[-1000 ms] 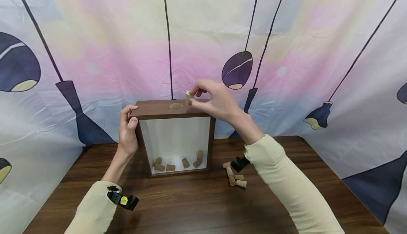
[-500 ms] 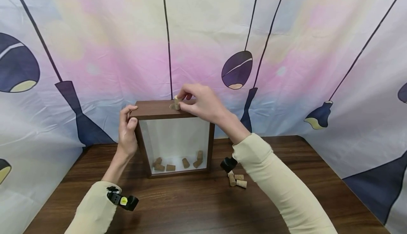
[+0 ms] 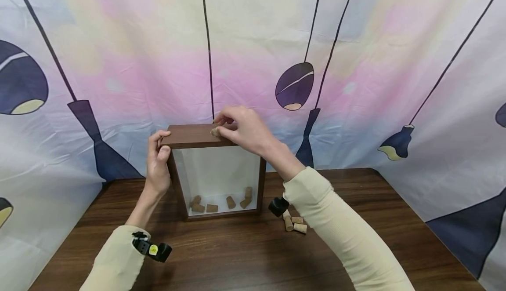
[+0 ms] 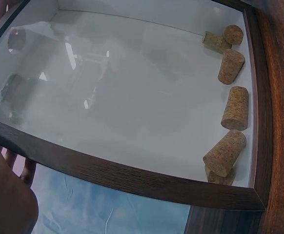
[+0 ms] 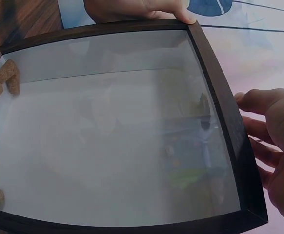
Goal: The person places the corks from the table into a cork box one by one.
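Observation:
A dark wood-framed shadow box (image 3: 214, 147) with a clear front and a white back stands upright on the table. Several corks (image 3: 212, 208) lie inside along its bottom. My left hand (image 3: 159, 168) grips the box at its upper left corner, thumb at the front edge and fingertips on the top. Over the round hole in the top, my right hand (image 3: 247, 129) pinches a cork (image 3: 215, 131) between thumb and finger; most of that cork is hidden by the fingers and the hole. In the right wrist view the right thumb tip meets the frame's top.
A small group of loose corks (image 3: 299, 228) lies on the wooden table (image 3: 221, 260) to the right of the box, partly behind the right wrist camera (image 3: 278, 206). A printed cloth (image 3: 253, 62) hangs behind and at the sides.
My right hand has moved left from beside the hole to over it and lowered, and the cork has sunk mostly out of sight. The left hand keeps its grip on the box.

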`<state>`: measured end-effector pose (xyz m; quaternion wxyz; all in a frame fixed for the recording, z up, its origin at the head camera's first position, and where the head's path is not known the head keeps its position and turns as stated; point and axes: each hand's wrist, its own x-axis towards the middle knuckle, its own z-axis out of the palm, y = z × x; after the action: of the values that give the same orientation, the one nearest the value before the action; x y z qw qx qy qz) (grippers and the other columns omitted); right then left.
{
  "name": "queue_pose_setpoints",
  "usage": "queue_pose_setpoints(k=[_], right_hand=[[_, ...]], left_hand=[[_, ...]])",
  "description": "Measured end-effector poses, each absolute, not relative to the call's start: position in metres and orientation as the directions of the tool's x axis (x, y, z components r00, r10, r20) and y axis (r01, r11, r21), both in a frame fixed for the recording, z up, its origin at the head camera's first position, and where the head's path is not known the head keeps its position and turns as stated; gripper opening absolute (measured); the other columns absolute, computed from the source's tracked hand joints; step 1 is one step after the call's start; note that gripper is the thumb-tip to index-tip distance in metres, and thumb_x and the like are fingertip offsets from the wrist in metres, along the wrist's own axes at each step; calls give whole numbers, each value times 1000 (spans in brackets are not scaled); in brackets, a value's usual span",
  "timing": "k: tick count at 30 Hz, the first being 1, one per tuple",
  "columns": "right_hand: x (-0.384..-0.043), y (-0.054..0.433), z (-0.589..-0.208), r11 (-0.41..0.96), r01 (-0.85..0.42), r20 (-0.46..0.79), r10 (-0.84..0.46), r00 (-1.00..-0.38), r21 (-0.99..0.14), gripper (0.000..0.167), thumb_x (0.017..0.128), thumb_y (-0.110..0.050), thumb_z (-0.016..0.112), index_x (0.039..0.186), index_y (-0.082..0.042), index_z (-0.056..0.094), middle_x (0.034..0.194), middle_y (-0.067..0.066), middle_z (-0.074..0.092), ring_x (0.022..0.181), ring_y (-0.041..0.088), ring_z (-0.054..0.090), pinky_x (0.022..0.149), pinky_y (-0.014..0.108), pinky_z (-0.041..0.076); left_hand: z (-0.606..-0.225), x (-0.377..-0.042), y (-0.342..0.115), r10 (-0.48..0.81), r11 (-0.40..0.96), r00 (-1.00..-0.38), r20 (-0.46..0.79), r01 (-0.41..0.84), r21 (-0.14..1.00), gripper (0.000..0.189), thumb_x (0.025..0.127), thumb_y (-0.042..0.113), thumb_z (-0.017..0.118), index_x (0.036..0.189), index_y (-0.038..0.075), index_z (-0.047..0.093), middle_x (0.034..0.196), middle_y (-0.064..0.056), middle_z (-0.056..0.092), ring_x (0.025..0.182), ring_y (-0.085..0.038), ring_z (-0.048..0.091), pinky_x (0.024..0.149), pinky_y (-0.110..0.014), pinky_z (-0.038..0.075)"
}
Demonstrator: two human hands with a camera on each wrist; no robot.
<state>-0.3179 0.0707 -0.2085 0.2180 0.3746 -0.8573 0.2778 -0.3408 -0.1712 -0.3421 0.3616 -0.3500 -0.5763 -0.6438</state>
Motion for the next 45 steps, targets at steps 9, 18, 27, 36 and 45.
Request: queue_pose_setpoints(k=[9,18,27,36,45], right_hand=[[-313,93,-211,569,-755,618,-477,-625,-325,15,93,-16,68,106,-9,72,106,4,70,101,17,62,92,31,54],[-304,136,-223,576,-745,686,-392,-613,-336,15,94,-21,69,105,-11,73,103,0,69,93,14,61,85,37,49],[-300,172,-246,592,-695,703,-282,-652,-408,16,93,-20,72,105,-10,73,100,2,70,94,17,63,84,40,50],[-300,199,-277,650,-621,605,-299,-738,-438,19,94,-25,69,109,-14,72,106,1,71,95,15,65,84,39,51],[-303,214,-317,665,-589,543,-315,-778,-459,19,94,-25,70,109,-15,73,101,0,70,89,14,65,78,38,52]], left_hand=[[-342,-340,-172,-65,-70,-497,865,867,493,38,102,17,39,134,-3,45,118,2,39,69,-11,20,72,-27,17],[-341,-340,-172,-78,-71,-500,863,866,495,37,102,16,39,133,-3,46,117,2,39,70,-11,21,72,-27,17],[-342,-340,-171,-74,-78,-501,862,865,496,37,102,17,40,134,-1,46,116,2,39,70,-11,20,71,-27,17],[-343,-340,-171,-76,-84,-504,860,863,498,37,103,17,39,134,-1,47,116,2,38,72,-12,21,73,-27,17],[-342,-341,-169,-82,-98,-498,863,866,490,36,101,15,39,133,-1,47,112,4,38,75,-11,23,75,-26,16]])
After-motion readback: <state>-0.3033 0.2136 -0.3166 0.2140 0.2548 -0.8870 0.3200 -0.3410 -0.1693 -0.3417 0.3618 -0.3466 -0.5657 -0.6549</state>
